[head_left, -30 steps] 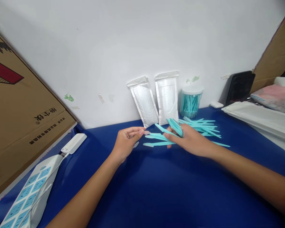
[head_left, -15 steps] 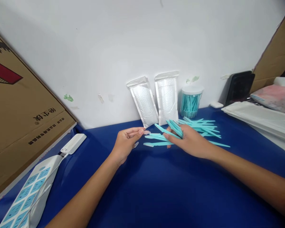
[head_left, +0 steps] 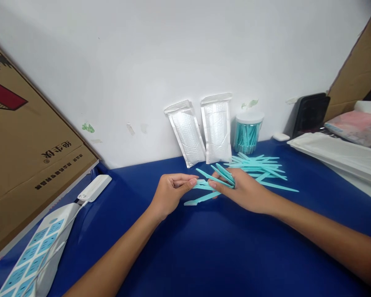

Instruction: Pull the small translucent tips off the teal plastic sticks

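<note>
Several teal eyebrow razors [head_left: 225,175] fan out from my right hand [head_left: 246,191], whose fingers are wrapped round them. My left hand [head_left: 170,194] pinches the tip end of one of these razors between thumb and fingers. Whether a small clear cover is also in that pinch, I cannot tell. One razor [head_left: 200,199] points left and down below the pinch, its far end under my right hand. Behind my right hand lies a loose pile of the same razors [head_left: 267,167] on the blue table [head_left: 216,247].
Two silvery bubble mailers [head_left: 188,134] lean on the wall beside a white-lidded clear jar [head_left: 247,134] of teal razors. White packages [head_left: 340,154] and a black object [head_left: 311,113] stand right. At left are a power strip [head_left: 40,251], a white adapter [head_left: 95,188] and a carton [head_left: 34,136].
My left hand has moved right, from holding a small clear piece apart from the bunch to pinching a razor's end. The lower razor now tilts down to the left.
</note>
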`<state>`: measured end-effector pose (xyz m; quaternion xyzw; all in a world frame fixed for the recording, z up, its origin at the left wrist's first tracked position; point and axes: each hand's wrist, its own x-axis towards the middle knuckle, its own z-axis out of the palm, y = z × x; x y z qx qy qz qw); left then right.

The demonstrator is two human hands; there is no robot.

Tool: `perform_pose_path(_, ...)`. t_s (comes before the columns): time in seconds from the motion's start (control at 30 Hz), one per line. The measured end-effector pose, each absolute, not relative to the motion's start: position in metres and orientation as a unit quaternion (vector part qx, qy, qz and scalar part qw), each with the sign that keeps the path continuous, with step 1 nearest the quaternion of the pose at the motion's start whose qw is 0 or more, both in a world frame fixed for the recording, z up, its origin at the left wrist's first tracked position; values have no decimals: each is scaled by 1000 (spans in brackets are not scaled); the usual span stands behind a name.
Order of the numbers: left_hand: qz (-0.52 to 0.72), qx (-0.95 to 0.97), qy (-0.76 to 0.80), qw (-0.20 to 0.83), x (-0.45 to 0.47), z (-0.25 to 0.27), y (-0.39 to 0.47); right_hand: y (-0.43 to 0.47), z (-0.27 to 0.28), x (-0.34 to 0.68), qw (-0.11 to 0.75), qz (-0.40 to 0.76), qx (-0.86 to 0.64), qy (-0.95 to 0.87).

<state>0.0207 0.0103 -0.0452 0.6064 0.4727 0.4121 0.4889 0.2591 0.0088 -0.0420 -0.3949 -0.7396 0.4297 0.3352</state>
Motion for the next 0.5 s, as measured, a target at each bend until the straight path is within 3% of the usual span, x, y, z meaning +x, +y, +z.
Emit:
perform_pose_path(0.17,438,532,488,536,25,-45,10,8,-40,258,337,435,-405,-730)
perform_pose_path(0.33,509,330,448,657,11,-43,25,17,-45,261,343,422,-431,-720)
perform_pose_path(0.5,507,339,416,674,0,-43,35,23,-49,265,334,396,-451,-727)
